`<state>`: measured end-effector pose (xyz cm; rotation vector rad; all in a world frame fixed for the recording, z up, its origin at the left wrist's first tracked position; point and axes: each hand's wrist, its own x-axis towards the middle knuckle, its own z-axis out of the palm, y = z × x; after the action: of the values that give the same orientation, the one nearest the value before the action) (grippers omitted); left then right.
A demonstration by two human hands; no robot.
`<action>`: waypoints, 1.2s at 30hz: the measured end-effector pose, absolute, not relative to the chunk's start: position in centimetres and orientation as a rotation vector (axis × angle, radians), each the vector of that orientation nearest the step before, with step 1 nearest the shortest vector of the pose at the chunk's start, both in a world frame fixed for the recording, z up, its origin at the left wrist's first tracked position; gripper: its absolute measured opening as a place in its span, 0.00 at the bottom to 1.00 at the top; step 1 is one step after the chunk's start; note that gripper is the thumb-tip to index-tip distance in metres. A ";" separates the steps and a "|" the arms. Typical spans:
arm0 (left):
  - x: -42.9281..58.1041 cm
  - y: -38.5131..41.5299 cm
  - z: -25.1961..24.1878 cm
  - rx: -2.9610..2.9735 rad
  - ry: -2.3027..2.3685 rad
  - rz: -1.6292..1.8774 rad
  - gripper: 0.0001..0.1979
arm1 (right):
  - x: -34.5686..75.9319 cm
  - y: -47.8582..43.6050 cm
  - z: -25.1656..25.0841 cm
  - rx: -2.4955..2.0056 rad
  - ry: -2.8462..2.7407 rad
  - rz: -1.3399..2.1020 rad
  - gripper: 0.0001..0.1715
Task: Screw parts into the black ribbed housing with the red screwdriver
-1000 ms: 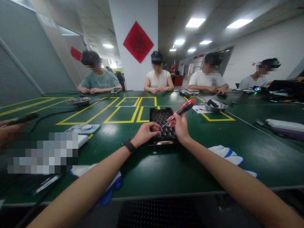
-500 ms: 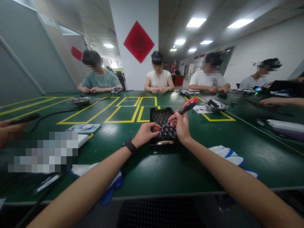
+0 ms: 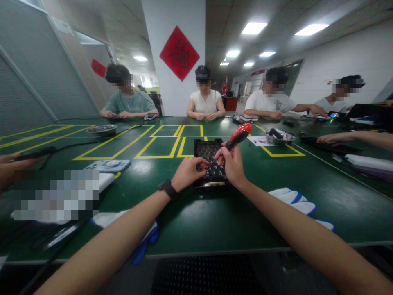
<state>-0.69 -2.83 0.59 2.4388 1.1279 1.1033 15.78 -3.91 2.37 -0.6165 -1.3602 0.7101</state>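
Note:
My right hand [image 3: 234,166] is closed around a screwdriver [image 3: 240,135] with a red and black handle. The tool tilts down to the left, and its tip end is over a shallow black case [image 3: 208,141] with a patterned inside. My left hand [image 3: 188,173], wearing a black wristband, reaches over the case's left side. Its thumb and fingers are pinched together close to the screwdriver's lower end. Whatever they hold is too small to make out. Along the case's front edge sits a pale gold piece [image 3: 214,184].
White and blue gloves lie under my right forearm [image 3: 290,196] and left forearm [image 3: 112,217]. Metal bowls stand at left [image 3: 103,131] and right [image 3: 281,140]. A flat light-blue box [image 3: 107,165] lies at left. Co-workers sit around the green table [image 3: 172,221]; their hands reach in at both sides.
The screwdriver's handle has tipped more upright and moved slightly left with my right hand. My left hand stays nearly in place. At right, co-workers' hands have moved.

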 end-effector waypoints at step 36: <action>0.3 -4.8 1.9 2.644 0.841 0.858 0.20 | 17.1 -3.1 2.8 -0.859 -1.196 0.414 0.12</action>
<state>0.25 -4.81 1.90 2.6437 0.8412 0.8575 17.12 -3.11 2.80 -0.8591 -1.1958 0.4140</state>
